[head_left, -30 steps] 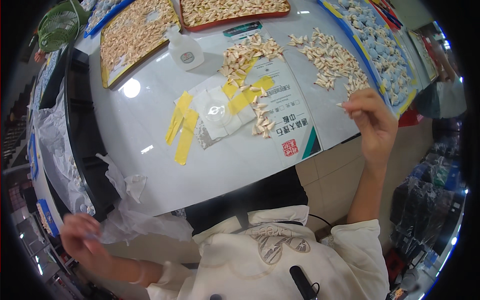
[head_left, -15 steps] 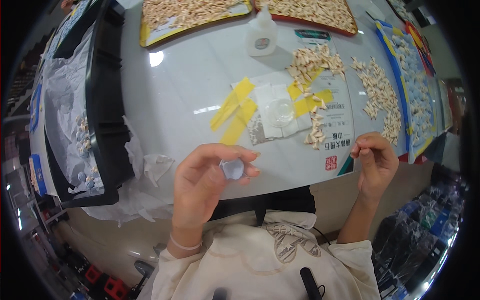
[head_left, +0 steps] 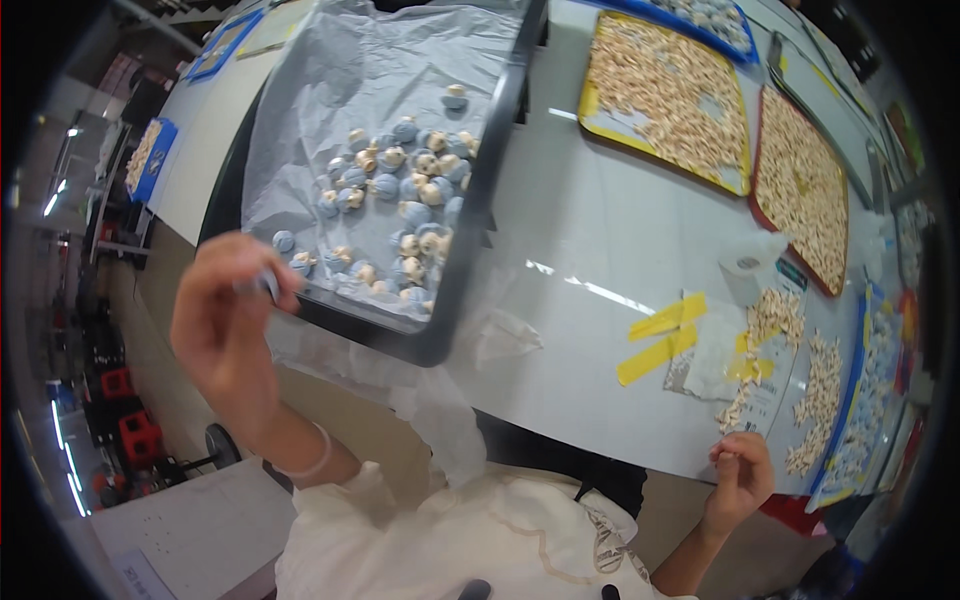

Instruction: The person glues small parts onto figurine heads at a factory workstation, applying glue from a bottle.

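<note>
My left hand (head_left: 225, 325) pinches a small pale-blue rounded piece (head_left: 268, 283), blurred by motion, by the near left corner of a black tray (head_left: 400, 342). White paper (head_left: 320, 85) lines this tray, and on it lie several small blue-and-cream pieces (head_left: 388, 185). My right hand (head_left: 742, 475) is closed at the table's front edge, thumb against fingers. Whatever those fingers might hold is too small to make out. Beyond it, small cream wedge-shaped pieces (head_left: 775, 315) lie in a heap on the table.
A yellow-rimmed tray (head_left: 592, 118) and a red-rimmed tray (head_left: 768, 215) of cream pieces stand at the back right. A white bottle (head_left: 745, 265) is near them. Yellow tape strips (head_left: 655, 355) cross the table. Crumpled paper (head_left: 505, 335) lies beside the black tray.
The view has swung left, bringing the black tray into the middle. My left hand has carried the pale-blue piece left to the tray's corner. My right hand stays closed near the table edge.
</note>
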Available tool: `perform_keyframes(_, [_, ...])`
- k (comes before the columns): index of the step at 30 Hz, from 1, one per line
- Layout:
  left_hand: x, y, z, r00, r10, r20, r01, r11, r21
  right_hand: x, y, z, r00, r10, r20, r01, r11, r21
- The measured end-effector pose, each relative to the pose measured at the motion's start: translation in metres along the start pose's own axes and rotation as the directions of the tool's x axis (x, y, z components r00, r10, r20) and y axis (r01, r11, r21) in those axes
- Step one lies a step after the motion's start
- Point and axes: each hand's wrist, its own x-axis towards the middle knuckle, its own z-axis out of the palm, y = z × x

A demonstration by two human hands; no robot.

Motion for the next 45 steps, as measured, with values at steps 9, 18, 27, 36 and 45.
perform_keyframes(9, [0.042, -0.055, -0.065, 0.931, -0.336, -0.142, 0.352, 0.725, 0.592, 0.004, -0.021, 0.065, 0.986, -0.073, 0.15, 0.085, 0.993, -0.081])
perform_keyframes(18, [0.058, -0.083, -0.099, 0.805, -0.58, 0.121, 0.367, 0.649, 0.667, 0.009, -0.023, 0.104, 0.89, -0.216, 0.401, 0.339, 0.902, -0.266])
perform_keyframes(27, [0.064, -0.096, -0.095, 0.613, -0.696, 0.374, 0.206, 0.598, 0.774, 0.009, -0.024, 0.106, 0.924, -0.133, 0.359, 0.257, 0.911, -0.324])
perform_keyframes(36, [0.078, -0.092, -0.084, 0.363, -0.656, 0.661, 0.244, 0.752, 0.613, 0.009, -0.024, 0.107, 0.937, -0.078, 0.342, 0.199, 0.921, -0.334])
perform_keyframes(45, [0.078, -0.075, -0.039, 0.252, -0.177, 0.951, 0.295, 0.95, 0.098, 0.011, -0.021, 0.105, 0.949, -0.034, 0.313, 0.152, 0.92, -0.361])
